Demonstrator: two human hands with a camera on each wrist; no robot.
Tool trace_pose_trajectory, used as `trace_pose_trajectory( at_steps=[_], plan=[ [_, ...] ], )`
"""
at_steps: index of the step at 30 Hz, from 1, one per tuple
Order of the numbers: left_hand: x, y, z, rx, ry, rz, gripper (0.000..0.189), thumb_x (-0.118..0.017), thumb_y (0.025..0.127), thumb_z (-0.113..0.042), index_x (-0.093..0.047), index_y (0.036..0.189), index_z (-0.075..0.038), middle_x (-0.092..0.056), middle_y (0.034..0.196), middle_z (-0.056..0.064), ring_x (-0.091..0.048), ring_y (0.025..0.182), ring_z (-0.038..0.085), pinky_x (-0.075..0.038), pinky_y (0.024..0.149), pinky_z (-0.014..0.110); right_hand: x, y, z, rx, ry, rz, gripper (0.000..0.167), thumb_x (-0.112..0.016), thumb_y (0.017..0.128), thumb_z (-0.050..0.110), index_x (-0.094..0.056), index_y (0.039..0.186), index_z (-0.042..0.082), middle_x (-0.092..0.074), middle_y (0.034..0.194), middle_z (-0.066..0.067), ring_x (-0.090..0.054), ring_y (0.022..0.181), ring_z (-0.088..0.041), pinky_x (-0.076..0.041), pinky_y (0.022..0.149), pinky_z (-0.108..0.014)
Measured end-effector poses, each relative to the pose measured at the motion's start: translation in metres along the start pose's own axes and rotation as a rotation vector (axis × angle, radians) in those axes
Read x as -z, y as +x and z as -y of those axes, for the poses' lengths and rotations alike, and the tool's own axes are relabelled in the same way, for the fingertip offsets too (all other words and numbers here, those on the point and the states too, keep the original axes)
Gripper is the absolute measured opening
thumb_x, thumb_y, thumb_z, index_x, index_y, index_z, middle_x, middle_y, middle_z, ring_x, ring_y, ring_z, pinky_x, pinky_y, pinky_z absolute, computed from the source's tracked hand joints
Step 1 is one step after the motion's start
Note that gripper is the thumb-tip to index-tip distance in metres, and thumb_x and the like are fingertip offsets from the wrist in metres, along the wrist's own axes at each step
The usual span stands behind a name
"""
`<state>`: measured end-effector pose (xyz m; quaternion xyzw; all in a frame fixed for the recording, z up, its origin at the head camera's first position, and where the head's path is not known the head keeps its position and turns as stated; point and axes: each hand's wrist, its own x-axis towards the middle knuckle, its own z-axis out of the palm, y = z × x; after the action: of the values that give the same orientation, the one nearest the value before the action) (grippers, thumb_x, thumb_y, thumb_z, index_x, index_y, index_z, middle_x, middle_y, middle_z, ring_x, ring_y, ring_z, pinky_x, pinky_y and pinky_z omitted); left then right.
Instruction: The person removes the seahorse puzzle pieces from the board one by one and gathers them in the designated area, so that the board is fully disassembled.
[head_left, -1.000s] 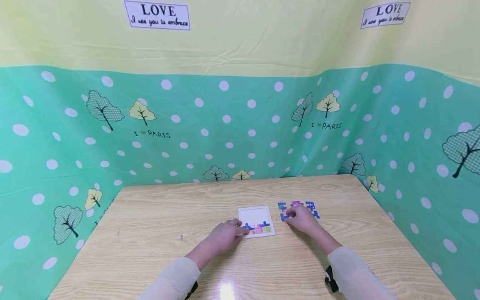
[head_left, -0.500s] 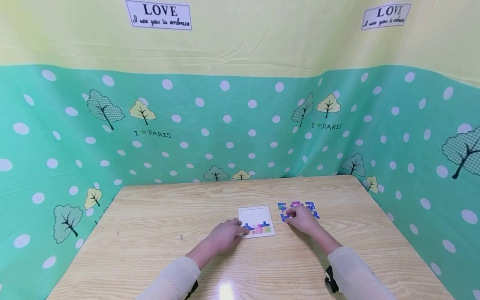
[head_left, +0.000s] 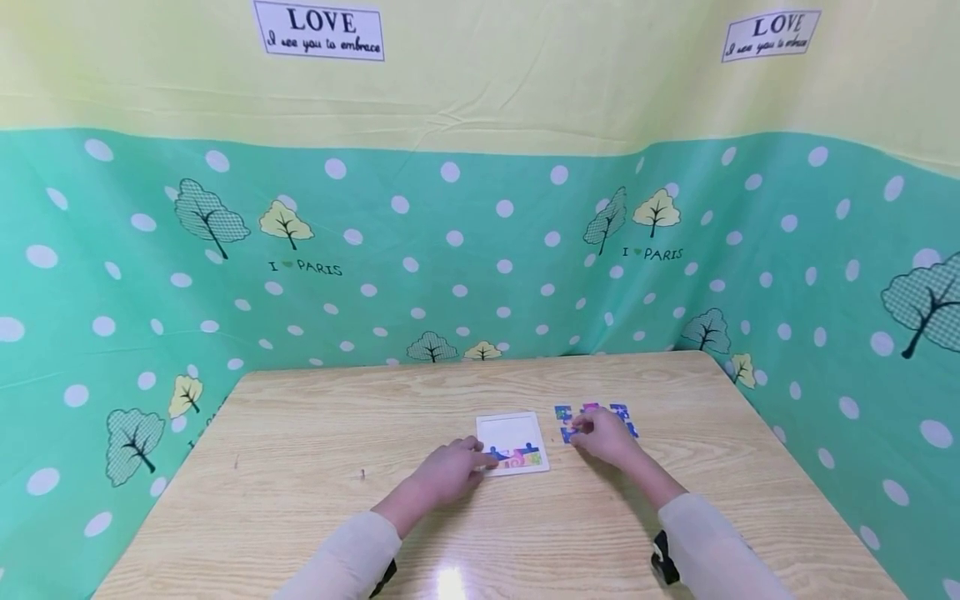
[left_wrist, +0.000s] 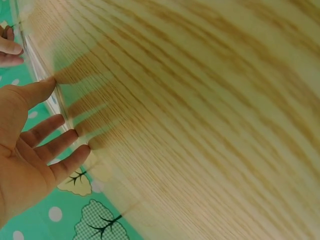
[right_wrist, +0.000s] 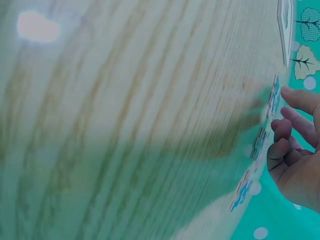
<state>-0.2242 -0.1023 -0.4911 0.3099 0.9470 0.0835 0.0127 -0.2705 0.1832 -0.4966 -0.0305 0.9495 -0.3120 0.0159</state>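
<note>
A white puzzle tray [head_left: 513, 421] lies on the table, its lower part filled with colourful pieces and its upper part bare. My left hand [head_left: 448, 471] rests at the tray's lower left, an extended finger touching the pieces there. In the left wrist view, the fingers of the left hand [left_wrist: 37, 145] are spread and loosely bent. Right of the tray lie several loose blue and pink puzzle pieces [head_left: 563, 412]. Over them is my right hand [head_left: 609, 439], hiding some. Its thumb and forefinger stand apart beside a piece; in the right wrist view, the right hand's [right_wrist: 300, 145] other fingers bend inward.
The wooden table [head_left: 300, 500] ends at a green dotted curtain [head_left: 450, 250] behind and at both sides. A small dark speck [head_left: 363, 474] lies left of the left hand. Dark wrist straps [head_left: 663, 558] show beneath the pale sleeves [head_left: 712, 542].
</note>
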Motion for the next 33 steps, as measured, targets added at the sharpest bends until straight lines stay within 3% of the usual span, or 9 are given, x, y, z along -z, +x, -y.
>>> trace_pose_trajectory(
  at_steps=[7, 10, 15, 21, 33],
  plan=[
    [0.001, 0.001, 0.001, 0.002, -0.01, 0.009, 0.031, -0.063, 0.089, -0.02, -0.065, 0.119, -0.027, -0.06, 0.118, 0.008, -0.06, 0.104, 0.025, -0.055, 0.083, 0.04, 0.0, -0.002, 0.009, 0.036, 0.06, 0.002, 0.022, -0.071, 0.08, 0.013, -0.07, 0.101, 0.007, -0.061, 0.092, -0.008, -0.056, 0.075, -0.017, -0.049, 0.055, -0.025],
    [0.001, 0.002, 0.001, -0.001, -0.015, 0.009, 0.03, -0.063, 0.089, -0.02, -0.065, 0.119, -0.026, -0.06, 0.118, 0.008, -0.06, 0.104, 0.025, -0.054, 0.084, 0.04, -0.003, -0.002, 0.012, 0.051, 0.103, 0.021, 0.024, -0.07, 0.08, 0.012, -0.069, 0.103, 0.005, -0.061, 0.091, -0.008, -0.055, 0.07, -0.015, -0.049, 0.051, -0.024],
    [0.0, 0.003, 0.001, 0.003, -0.018, 0.011, 0.03, -0.062, 0.089, -0.021, -0.065, 0.118, -0.027, -0.06, 0.118, 0.008, -0.06, 0.105, 0.026, -0.054, 0.084, 0.041, -0.01, -0.006, 0.02, 0.088, 0.142, 0.049, 0.024, -0.07, 0.08, 0.012, -0.068, 0.103, 0.004, -0.061, 0.09, -0.006, -0.056, 0.074, -0.015, -0.05, 0.056, -0.023],
    [-0.001, 0.004, 0.001, 0.007, -0.015, 0.012, 0.03, -0.062, 0.089, -0.02, -0.065, 0.117, -0.027, -0.06, 0.118, 0.008, -0.06, 0.105, 0.026, -0.054, 0.083, 0.042, -0.018, -0.011, 0.033, 0.14, 0.112, 0.067, 0.023, -0.073, 0.079, 0.016, -0.07, 0.1, 0.007, -0.061, 0.085, 0.0, -0.054, 0.077, -0.012, -0.048, 0.064, -0.023],
    [-0.001, 0.004, 0.002, -0.003, -0.029, 0.009, 0.026, -0.061, 0.09, -0.025, -0.065, 0.116, -0.027, -0.06, 0.116, 0.007, -0.06, 0.103, 0.024, -0.054, 0.081, 0.041, -0.032, -0.013, 0.044, 0.164, 0.095, 0.147, 0.035, -0.077, 0.075, 0.017, -0.068, 0.106, 0.004, -0.059, 0.09, -0.006, -0.052, 0.082, -0.016, -0.048, 0.072, -0.028]
  ],
)
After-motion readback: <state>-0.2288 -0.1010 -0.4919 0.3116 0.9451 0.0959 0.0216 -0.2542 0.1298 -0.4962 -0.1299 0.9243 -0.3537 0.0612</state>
